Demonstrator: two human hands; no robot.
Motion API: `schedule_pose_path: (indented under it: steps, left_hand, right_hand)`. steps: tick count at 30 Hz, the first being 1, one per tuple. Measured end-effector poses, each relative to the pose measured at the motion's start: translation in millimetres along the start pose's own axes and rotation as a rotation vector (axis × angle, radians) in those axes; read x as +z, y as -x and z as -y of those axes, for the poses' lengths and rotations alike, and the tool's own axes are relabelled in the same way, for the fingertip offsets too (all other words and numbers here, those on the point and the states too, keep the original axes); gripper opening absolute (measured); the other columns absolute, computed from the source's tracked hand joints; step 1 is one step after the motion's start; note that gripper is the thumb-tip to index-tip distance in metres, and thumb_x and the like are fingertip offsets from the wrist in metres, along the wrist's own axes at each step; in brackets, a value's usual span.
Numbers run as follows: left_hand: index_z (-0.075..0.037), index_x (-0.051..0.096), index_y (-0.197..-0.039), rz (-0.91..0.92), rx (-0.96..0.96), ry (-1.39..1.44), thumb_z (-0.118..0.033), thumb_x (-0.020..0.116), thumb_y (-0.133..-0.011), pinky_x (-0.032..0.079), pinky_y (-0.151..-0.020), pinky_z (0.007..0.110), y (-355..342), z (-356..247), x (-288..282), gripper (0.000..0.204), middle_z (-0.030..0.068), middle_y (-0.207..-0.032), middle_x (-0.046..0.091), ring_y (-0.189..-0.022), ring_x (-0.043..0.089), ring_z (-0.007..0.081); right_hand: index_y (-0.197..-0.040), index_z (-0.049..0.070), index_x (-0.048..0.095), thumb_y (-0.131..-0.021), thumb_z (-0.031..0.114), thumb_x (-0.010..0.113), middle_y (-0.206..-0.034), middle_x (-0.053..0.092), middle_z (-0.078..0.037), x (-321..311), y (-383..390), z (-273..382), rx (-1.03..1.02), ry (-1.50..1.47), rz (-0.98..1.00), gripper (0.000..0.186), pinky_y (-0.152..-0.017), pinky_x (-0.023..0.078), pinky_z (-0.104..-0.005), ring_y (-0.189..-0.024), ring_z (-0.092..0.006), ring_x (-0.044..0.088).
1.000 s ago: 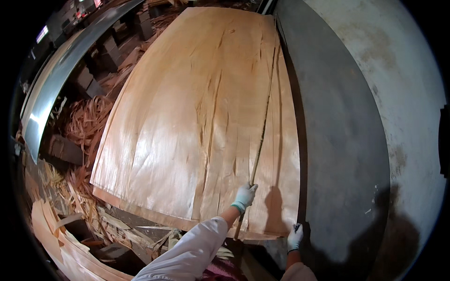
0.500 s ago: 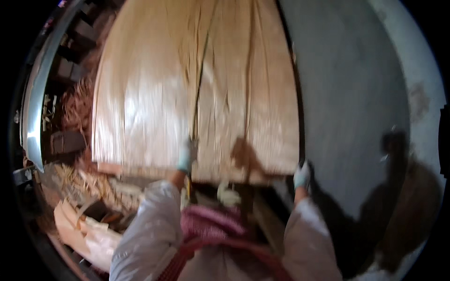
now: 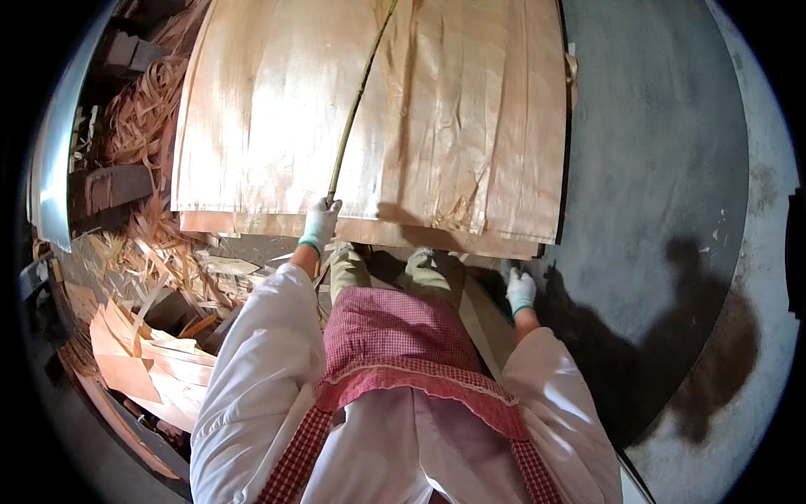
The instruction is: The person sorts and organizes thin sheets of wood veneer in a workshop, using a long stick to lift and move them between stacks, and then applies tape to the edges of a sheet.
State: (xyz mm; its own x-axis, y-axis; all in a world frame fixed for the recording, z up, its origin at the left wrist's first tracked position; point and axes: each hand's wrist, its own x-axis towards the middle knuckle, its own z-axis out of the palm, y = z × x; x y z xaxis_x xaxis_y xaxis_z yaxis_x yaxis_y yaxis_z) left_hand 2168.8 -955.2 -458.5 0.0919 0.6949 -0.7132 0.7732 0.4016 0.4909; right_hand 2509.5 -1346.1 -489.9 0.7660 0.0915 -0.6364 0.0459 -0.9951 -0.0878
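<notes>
I observe the left hand (image 3: 321, 223) closed round a long stick (image 3: 359, 101), which runs forward from it over the veneer stack (image 3: 277, 126) ahead of both hands; the right hand (image 3: 521, 290) is half-curled, contents unclear; light stick pressure should best spare the stack

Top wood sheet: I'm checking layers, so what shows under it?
Under the top wood sheet, strips of lower wood jut out along the near edge. Everything farther back beneath is covered.

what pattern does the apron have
The apron has a fine red-and-pale check, best seen in the head view.
</notes>
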Motion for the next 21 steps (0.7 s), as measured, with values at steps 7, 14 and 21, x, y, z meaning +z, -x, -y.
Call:
schedule_pose_path:
  steps: [7,14,21]
  left_hand:
    - [-0.002,0.062,-0.112,-0.218,0.350,0.101,-0.041,0.051,-0.097,0.050,-0.075,0.045,25.6,59.0,-52.1,0.043,0.0254,-0.095,0.066,-0.086,0.065,0.0387]
    - [0.002,0.063,-0.079,-0.310,0.481,-0.229,-0.056,0.042,-0.096,0.046,-0.051,0.044,-136.9,-31.6,-173.6,0.064,0.0203,-0.065,0.061,-0.054,0.059,0.0329]
    - [0.003,0.063,-0.088,-0.145,0.424,-0.083,-0.063,0.044,-0.093,0.047,-0.060,0.040,-85.8,-78.9,-189.8,0.069,0.0156,-0.067,0.061,-0.061,0.058,0.0281]
  right_hand:
    - [-0.091,-0.002,0.064,-0.091,0.048,0.052,-0.093,0.062,-0.030,33.5,124.3,94.8,-0.340,0.116,0.063,0.051,-0.078,0.046,-0.0530,-0.091,-0.0477,0.059]
    - [-0.103,0.001,0.063,-0.095,0.043,0.049,-0.100,0.064,-0.027,28.1,210.1,124.4,-0.351,-0.099,0.039,0.045,-0.083,0.046,-0.0505,-0.097,-0.0440,0.060]
    - [-0.124,-0.002,0.056,-0.095,0.038,0.048,-0.123,0.058,-0.027,30.0,282.8,69.3,-0.063,-0.071,0.044,0.051,-0.094,0.044,-0.0462,-0.114,-0.0412,0.055]
